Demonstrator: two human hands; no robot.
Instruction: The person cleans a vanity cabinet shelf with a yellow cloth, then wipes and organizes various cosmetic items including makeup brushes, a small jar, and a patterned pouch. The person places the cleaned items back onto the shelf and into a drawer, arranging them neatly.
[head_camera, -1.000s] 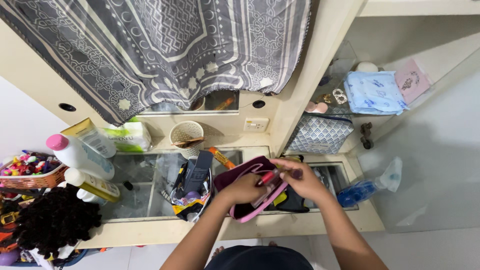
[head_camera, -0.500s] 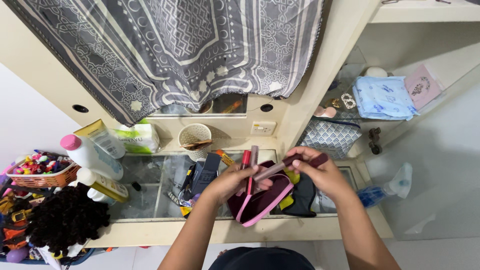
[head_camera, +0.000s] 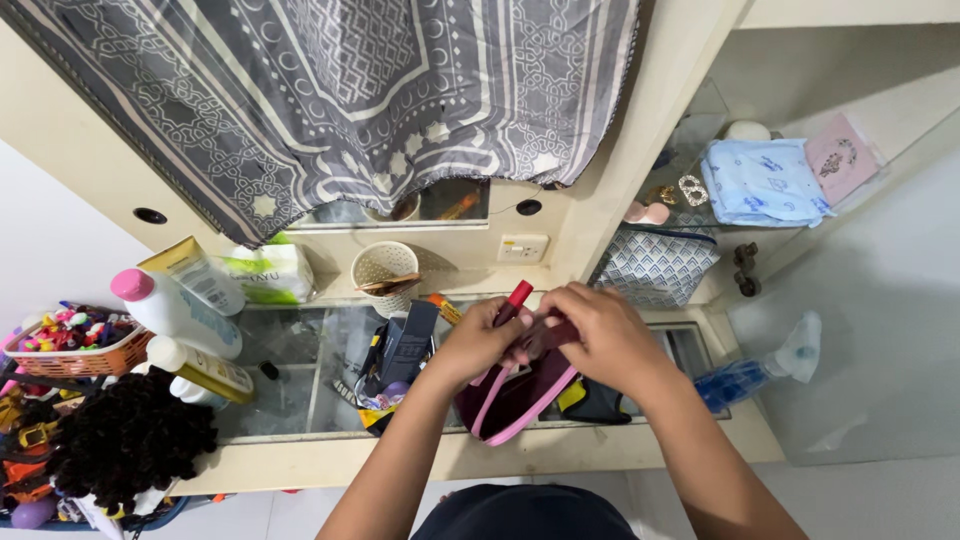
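Observation:
My left hand (head_camera: 478, 342) holds slim red and pink lip-colour tubes (head_camera: 515, 297), their red tip pointing up and away. My right hand (head_camera: 598, 335) is closed over a dark maroon tube right beside it, and the two hands touch. Both hover above a maroon pouch with pink trim (head_camera: 515, 400) that lies open on the glass shelf (head_camera: 285, 400). What lies inside the pouch is hidden by my hands.
A dark bag of cosmetics (head_camera: 398, 350) stands left of the pouch, with a small woven cup (head_camera: 385, 268) behind it. Bottles (head_camera: 170, 310), a basket of colourful clips (head_camera: 65, 340) and a dark curly wig (head_camera: 120, 440) crowd the left. A blue spray bottle (head_camera: 750, 375) lies to the right, below a patterned pouch (head_camera: 650, 268).
My hands have come together: the right hand, which held the maroon tube out to the side, has moved left against the left hand. The view dropped slightly.

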